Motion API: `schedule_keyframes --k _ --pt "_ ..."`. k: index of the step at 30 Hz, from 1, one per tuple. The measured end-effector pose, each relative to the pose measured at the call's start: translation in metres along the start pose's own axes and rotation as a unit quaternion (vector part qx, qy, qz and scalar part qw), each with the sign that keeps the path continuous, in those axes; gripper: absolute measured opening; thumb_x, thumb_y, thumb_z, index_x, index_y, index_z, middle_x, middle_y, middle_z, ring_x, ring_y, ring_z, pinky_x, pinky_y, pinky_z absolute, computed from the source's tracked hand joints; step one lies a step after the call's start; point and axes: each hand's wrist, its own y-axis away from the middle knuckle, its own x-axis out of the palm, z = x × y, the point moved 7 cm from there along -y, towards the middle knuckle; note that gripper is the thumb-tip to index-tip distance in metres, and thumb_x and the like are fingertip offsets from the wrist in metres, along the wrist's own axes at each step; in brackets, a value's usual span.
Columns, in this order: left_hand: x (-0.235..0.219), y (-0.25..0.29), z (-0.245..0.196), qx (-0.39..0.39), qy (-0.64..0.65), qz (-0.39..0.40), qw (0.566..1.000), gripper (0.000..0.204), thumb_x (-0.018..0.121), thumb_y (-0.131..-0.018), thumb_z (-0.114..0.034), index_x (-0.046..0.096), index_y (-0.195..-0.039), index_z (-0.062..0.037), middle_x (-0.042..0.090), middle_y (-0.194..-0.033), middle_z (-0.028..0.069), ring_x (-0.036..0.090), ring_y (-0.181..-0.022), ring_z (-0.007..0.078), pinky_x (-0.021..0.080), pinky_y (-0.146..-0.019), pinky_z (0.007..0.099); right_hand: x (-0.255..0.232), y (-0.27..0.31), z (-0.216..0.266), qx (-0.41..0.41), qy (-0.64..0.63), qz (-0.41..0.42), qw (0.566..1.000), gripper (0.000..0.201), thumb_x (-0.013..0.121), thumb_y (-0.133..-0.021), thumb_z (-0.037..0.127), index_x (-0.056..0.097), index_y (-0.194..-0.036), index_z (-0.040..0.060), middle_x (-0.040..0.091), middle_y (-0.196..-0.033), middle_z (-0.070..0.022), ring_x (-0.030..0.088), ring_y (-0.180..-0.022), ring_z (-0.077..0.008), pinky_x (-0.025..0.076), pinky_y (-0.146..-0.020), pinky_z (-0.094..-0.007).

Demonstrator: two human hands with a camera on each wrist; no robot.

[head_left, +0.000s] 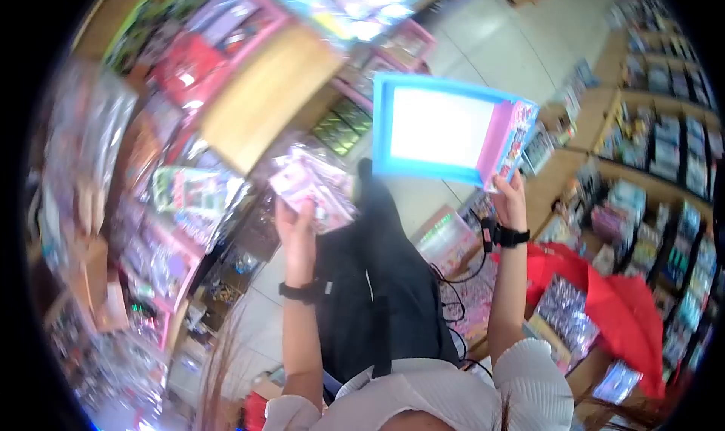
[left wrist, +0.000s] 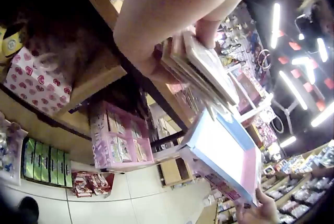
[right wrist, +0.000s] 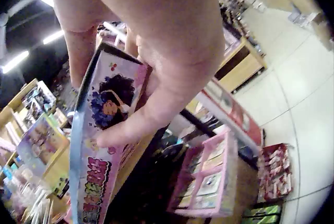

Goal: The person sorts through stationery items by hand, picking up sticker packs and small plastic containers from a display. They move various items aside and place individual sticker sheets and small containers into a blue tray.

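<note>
My right hand [head_left: 507,195] grips the lower right corner of a large flat box [head_left: 445,129] with a blue frame, white face and pink side, raised in front of me. The right wrist view shows the thumb [right wrist: 151,109] pressed on the box's printed pink side [right wrist: 107,145]. My left hand [head_left: 296,218] holds a stack of small pinkish plastic-wrapped packs [head_left: 313,186] up beside it. In the left wrist view the fingers [left wrist: 206,28] clamp the stack [left wrist: 201,75], with the big box [left wrist: 224,153] below it.
Wooden shop shelves [head_left: 264,91] full of toy boxes stand on the left; more shelving [head_left: 664,152] lines the right. A pink display box [left wrist: 117,138] stands on the tiled floor [head_left: 521,38]. A red cloth [head_left: 604,295] lies over goods at the lower right.
</note>
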Motion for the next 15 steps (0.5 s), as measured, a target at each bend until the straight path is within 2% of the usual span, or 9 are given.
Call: schedule_keyframes --k 3,5,7,8,11,15 --pt "-0.014 0.017 -0.019 0.005 0.067 -0.03 0.997 0.048 0.056 -0.082 -0.004 0.034 -0.125 0.0009 0.048 -0.117 0.0085 0.046 -0.107 0.0166 0.034 -0.094 0.0301 0.056 -0.013 -0.008 0.018 0.051 0.092 0.994 0.05 0.059 -0.079 0.004 0.038 -0.124 0.0003 0.054 -0.11 -0.0072 0.054 -0.097 -0.0152 0.042 -0.085 -0.03" --pt "-0.033 0.026 -0.024 0.014 0.079 -0.04 0.996 0.05 0.057 -0.083 -0.008 0.032 -0.126 0.0004 0.048 -0.119 0.0073 0.046 -0.108 0.0155 0.033 -0.094 0.0295 0.103 -0.022 -0.025 0.068 0.066 0.111 0.989 0.051 0.058 -0.08 0.004 0.037 -0.126 0.0008 0.055 -0.109 -0.007 0.054 -0.096 -0.0148 0.044 -0.084 -0.0288" --pt "-0.048 0.033 -0.034 0.023 0.075 -0.069 0.994 0.05 0.056 -0.083 -0.009 0.033 -0.126 0.0004 0.049 -0.119 0.0071 0.046 -0.108 0.0153 0.034 -0.093 0.0292 0.159 -0.027 -0.037 0.122 0.051 0.192 0.973 0.046 0.054 -0.085 0.012 0.036 -0.127 0.003 0.056 -0.108 -0.0074 0.057 -0.09 -0.015 0.049 -0.072 -0.0327" --pt "-0.056 0.035 -0.038 0.035 0.083 -0.095 0.991 0.047 0.054 -0.083 -0.005 0.034 -0.125 0.0009 0.048 -0.117 0.0092 0.047 -0.105 0.0163 0.035 -0.092 0.0304 0.173 -0.032 -0.046 0.138 0.05 0.199 0.969 0.043 0.052 -0.087 0.015 0.038 -0.125 0.0038 0.056 -0.107 -0.007 0.057 -0.089 -0.0147 0.049 -0.07 -0.0332" --pt "-0.08 0.038 -0.041 0.071 0.104 -0.136 0.983 0.048 0.055 -0.083 -0.005 0.034 -0.126 0.0004 0.048 -0.117 0.0089 0.047 -0.105 0.0161 0.035 -0.092 0.0303 0.202 -0.058 -0.061 0.161 0.063 0.206 0.963 0.037 0.05 -0.089 0.019 0.041 -0.122 0.0052 0.057 -0.105 -0.0059 0.058 -0.086 -0.014 0.049 -0.068 -0.0326" --pt "-0.085 0.031 -0.047 0.079 0.101 -0.155 0.98 0.05 0.056 -0.083 -0.007 0.033 -0.127 0.0006 0.047 -0.118 0.0088 0.046 -0.107 0.0161 0.034 -0.093 0.0307 0.227 -0.087 -0.072 0.193 0.055 0.202 0.959 0.033 0.049 -0.09 0.023 0.045 -0.118 0.007 0.057 -0.102 -0.0046 0.058 -0.085 -0.013 0.049 -0.069 -0.0302"
